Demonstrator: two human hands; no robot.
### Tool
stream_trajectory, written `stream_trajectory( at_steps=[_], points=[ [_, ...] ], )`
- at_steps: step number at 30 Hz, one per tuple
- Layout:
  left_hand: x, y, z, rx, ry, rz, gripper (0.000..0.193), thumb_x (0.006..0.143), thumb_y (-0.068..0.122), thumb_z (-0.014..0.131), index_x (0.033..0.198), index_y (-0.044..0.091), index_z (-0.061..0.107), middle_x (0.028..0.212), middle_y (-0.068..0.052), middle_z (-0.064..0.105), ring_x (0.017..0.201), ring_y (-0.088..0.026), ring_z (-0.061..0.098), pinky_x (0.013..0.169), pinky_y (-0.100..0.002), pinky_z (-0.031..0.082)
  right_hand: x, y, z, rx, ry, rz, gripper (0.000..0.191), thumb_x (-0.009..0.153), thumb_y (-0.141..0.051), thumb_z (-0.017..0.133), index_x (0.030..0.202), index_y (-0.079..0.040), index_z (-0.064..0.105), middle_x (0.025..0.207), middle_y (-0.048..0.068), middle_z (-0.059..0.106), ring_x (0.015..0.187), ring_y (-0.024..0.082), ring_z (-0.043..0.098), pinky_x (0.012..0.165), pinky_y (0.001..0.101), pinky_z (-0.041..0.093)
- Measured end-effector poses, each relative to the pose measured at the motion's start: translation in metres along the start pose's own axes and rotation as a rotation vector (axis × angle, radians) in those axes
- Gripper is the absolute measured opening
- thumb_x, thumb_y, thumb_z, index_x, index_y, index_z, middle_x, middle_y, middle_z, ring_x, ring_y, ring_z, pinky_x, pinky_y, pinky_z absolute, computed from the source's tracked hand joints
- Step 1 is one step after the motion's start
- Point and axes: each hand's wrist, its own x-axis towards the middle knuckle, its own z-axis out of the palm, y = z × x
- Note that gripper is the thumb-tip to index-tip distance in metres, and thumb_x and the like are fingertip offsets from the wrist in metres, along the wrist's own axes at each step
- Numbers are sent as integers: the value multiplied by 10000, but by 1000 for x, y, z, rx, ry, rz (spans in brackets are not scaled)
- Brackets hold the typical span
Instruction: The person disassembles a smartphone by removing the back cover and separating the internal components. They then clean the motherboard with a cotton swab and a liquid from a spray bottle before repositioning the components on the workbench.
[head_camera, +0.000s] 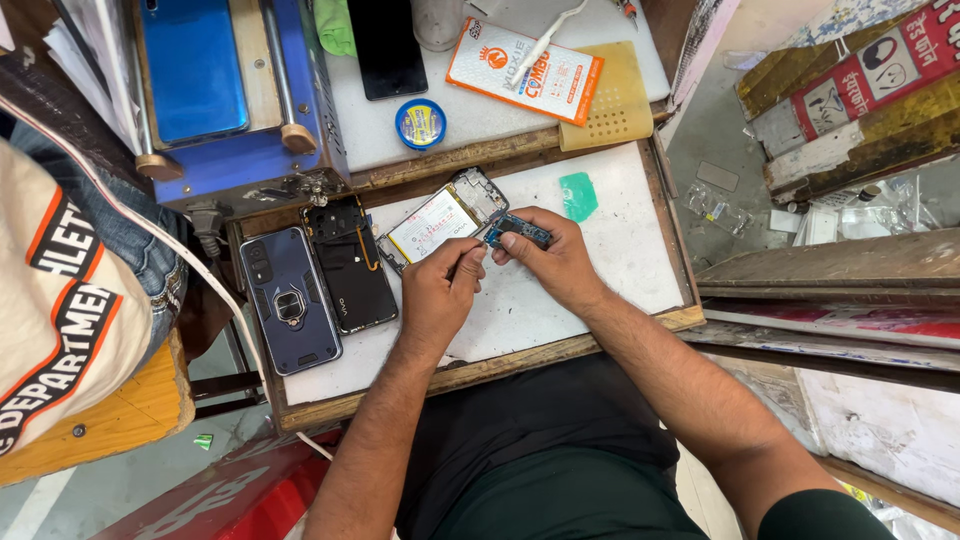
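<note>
The white work board (620, 250) in its wooden frame is the landmark here. Beyond its far edge stands a blue machine (230, 100) with a blue phone (193, 65) lying on top. On the board's left end lies a dark phone case with a ring holder (288, 300), and just beside that, nearer the board's middle, a black back cover (350, 262). Near the middle of the board rests an opened phone frame (443, 222) with its pale battery showing. The person's left hand (438, 300) hovers over the board's centre, fingers pinched around a thin tool whose tip cannot be made out. The right hand (555, 262), just beside it, grips a small blue circuit board (518, 231) between thumb and fingers, held just above the work board and close to the phone frame's right end. A green pick (579, 195) lies toward the board's far edge.
</note>
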Motion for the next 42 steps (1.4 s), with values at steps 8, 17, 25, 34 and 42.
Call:
stream_trajectory(
  at_steps=[8, 17, 25, 34, 42],
  points=[
    [0, 2, 1, 60, -1, 96, 122, 1043, 149, 607, 1044, 54, 683, 768, -40, 738, 669, -119, 746, 575, -262, 591, -1, -2, 3, -41, 3, -28, 224, 1028, -85, 657, 1220, 30, 647, 1000, 85, 725, 907, 118, 707, 825, 281, 621],
    [0, 0, 3, 140, 16, 131, 115, 1022, 143, 620, 1003, 60, 697, 738, -54, 732, 662, -157, 740, 579, -308, 570, -5, -5, 7, -167, 25, 8, 190, 992, -88, 697, 1149, 13, 664, 941, 40, 723, 854, 69, 680, 754, 221, 582],
    [2, -1, 4, 88, -25, 57, 133, 1011, 144, 627, 957, 62, 717, 697, -42, 727, 611, -146, 720, 559, -306, 559, -5, -6, 6, -252, 36, 18, 159, 978, -98, 717, 1097, 3, 684, 884, 16, 720, 787, 47, 649, 684, 196, 536],
    [3, 1, -1, 92, -108, -3, 151, 1009, 168, 621, 947, 65, 712, 688, -15, 725, 580, -95, 691, 536, -273, 546, -4, -4, 4, -280, 44, 3, 124, 960, -99, 742, 1044, -13, 712, 879, 18, 739, 790, 50, 677, 685, 198, 558],
    [6, -9, -5, -297, -288, -252, 207, 1024, 169, 592, 902, 35, 693, 688, -5, 664, 549, -61, 594, 496, -225, 485, -4, -6, 4, -294, 28, 19, 111, 944, -94, 752, 1016, -15, 718, 870, 19, 739, 791, 49, 679, 680, 197, 555]
  ],
)
